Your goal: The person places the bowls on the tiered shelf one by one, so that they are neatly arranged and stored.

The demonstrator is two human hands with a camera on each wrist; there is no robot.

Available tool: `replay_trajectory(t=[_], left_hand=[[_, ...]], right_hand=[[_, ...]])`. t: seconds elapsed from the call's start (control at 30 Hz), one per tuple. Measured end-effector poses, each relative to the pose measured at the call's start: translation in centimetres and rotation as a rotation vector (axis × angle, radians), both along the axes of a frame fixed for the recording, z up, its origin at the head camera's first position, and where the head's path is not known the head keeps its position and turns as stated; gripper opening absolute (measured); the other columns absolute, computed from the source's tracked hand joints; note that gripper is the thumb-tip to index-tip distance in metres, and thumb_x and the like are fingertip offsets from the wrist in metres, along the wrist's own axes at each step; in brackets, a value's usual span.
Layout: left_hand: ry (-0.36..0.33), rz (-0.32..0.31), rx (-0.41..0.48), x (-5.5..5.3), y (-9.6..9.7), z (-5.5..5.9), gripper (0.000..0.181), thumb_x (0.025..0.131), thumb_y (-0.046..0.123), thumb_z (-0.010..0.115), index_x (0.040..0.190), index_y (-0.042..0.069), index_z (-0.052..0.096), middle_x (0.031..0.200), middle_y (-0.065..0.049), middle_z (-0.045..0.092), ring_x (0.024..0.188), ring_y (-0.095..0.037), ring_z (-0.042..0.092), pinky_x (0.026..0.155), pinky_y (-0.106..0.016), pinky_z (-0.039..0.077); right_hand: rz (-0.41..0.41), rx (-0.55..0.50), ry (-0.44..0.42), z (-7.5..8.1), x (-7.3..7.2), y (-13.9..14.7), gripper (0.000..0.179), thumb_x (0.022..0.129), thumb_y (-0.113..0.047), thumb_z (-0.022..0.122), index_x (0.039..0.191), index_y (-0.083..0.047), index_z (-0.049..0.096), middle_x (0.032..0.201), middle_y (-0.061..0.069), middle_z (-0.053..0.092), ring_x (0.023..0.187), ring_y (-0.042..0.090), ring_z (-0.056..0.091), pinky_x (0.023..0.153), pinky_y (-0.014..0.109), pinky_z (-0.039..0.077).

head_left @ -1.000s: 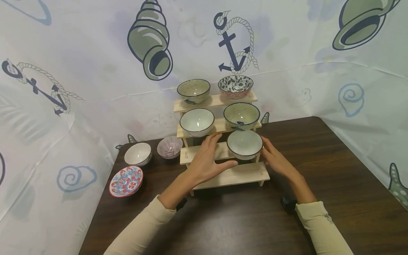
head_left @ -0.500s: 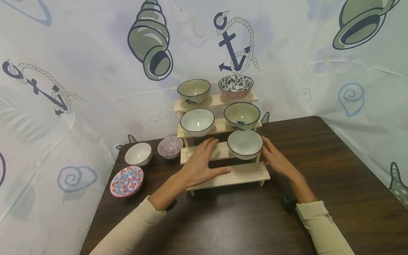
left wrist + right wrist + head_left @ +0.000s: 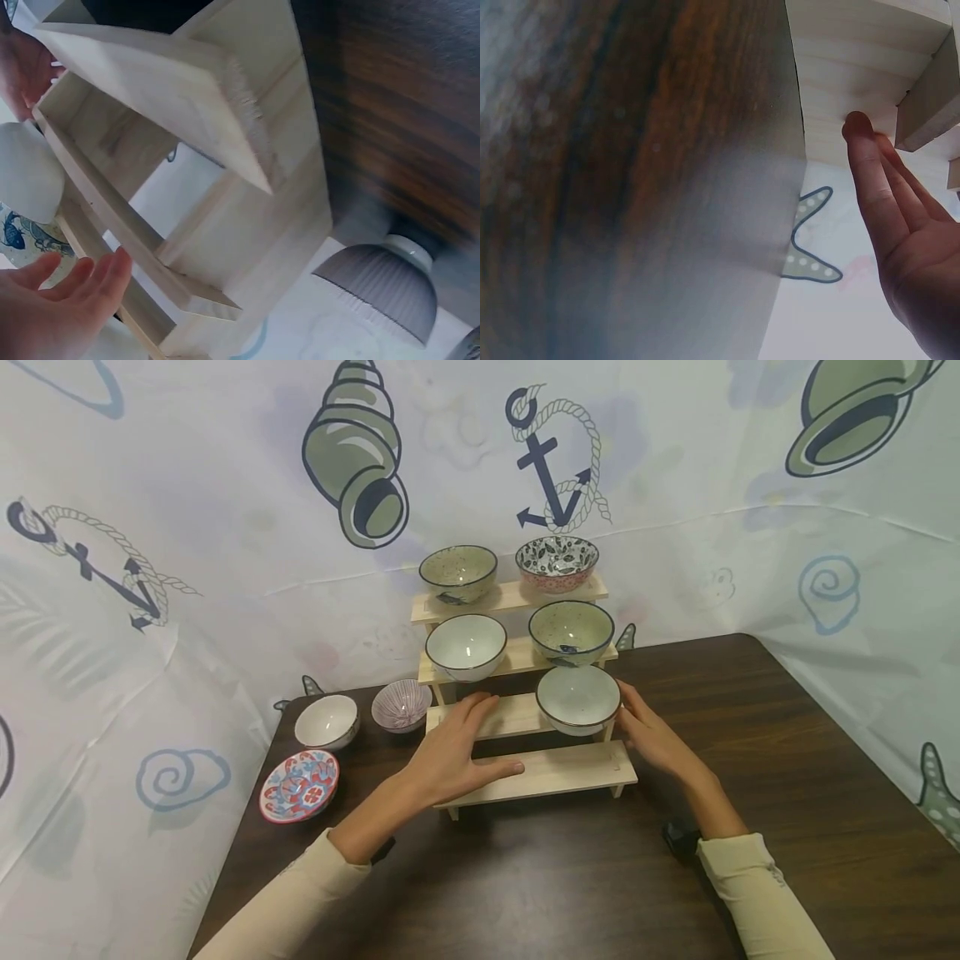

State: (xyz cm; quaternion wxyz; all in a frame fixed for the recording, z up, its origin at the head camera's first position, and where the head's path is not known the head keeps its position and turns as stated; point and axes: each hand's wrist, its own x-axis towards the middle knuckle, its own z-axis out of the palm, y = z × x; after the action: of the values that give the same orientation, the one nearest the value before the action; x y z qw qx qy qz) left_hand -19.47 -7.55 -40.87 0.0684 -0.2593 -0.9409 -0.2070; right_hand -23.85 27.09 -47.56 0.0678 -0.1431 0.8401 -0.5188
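Observation:
A tiered wooden stand (image 3: 555,772) holds bowls on its upper three shelves. My left hand (image 3: 447,756) hovers at the stand's left, fingers extended and thumb spread, with nothing in it; the left wrist view shows its fingertips (image 3: 116,270) near a shelf edge. A white bowl with a dark rim (image 3: 577,697) sits on the second shelf from the bottom, to the right. Close beside that bowl is my right hand (image 3: 658,735). In the right wrist view its straight fingers (image 3: 874,176) lie at the stand's side panel, seemingly touching it.
Higher shelves carry another white bowl (image 3: 466,645), two speckled green bowls (image 3: 570,631) (image 3: 457,572) and a patterned bowl (image 3: 557,568). On the dark table (image 3: 525,893), left of the stand, are a purple striped bowl (image 3: 401,705), a white bowl (image 3: 327,721) and a red-blue bowl (image 3: 300,785).
My left hand has drawn away from the white bowl, moving left and slightly toward me. The right hand and all the bowls stay where they were.

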Motion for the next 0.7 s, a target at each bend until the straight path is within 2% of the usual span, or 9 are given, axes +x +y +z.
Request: replay_trajectory(t=[0.1, 0.4, 0.57, 0.7], left_hand=[[0.052, -0.001, -0.003, 0.2, -0.6, -0.3, 0.098, 0.082, 0.074, 0.070, 0.157, 0.017, 0.042, 0.157, -0.006, 0.044, 0.143, -0.028, 0.049, 0.104, -0.056, 0.053], [0.313, 0.000, 0.023, 0.2, -2.7, -0.7, 0.085, 0.082, 0.070, 0.073, 0.143, 0.013, 0.059, 0.142, -0.006, 0.061, 0.132, -0.027, 0.060, 0.102, -0.050, 0.054], [0.443, -0.041, 0.040, 0.0, -3.5, -1.0, 0.083, 0.084, 0.074, 0.069, 0.137, 0.011, 0.064, 0.135, -0.008, 0.067, 0.125, -0.026, 0.064, 0.095, -0.048, 0.058], [0.582, -0.092, 0.023, -0.4, -4.0, -1.5, 0.082, 0.088, 0.077, 0.060, 0.129, 0.007, 0.068, 0.126, -0.010, 0.071, 0.115, -0.026, 0.069, 0.088, -0.045, 0.061]], right_hand=[[0.000, 0.004, 0.000, 0.1, 0.0, -0.1, 0.059, 0.113, -0.037, 0.029, 0.167, -0.025, 0.010, 0.165, 0.029, 0.029, 0.138, 0.059, 0.046, 0.095, 0.071, 0.051], [-0.007, 0.004, -0.004, 0.2, 0.0, -0.1, 0.059, 0.113, -0.038, 0.030, 0.167, -0.025, 0.010, 0.164, 0.029, 0.031, 0.139, 0.059, 0.045, 0.095, 0.072, 0.051], [-0.008, 0.004, -0.003, 0.3, 0.2, -0.3, 0.059, 0.113, -0.036, 0.029, 0.167, -0.023, 0.010, 0.164, 0.030, 0.031, 0.138, 0.059, 0.045, 0.095, 0.072, 0.051], [-0.006, 0.004, -0.006, 0.5, 0.3, -0.3, 0.059, 0.113, -0.034, 0.029, 0.167, -0.023, 0.009, 0.164, 0.030, 0.030, 0.138, 0.059, 0.046, 0.095, 0.071, 0.052]])
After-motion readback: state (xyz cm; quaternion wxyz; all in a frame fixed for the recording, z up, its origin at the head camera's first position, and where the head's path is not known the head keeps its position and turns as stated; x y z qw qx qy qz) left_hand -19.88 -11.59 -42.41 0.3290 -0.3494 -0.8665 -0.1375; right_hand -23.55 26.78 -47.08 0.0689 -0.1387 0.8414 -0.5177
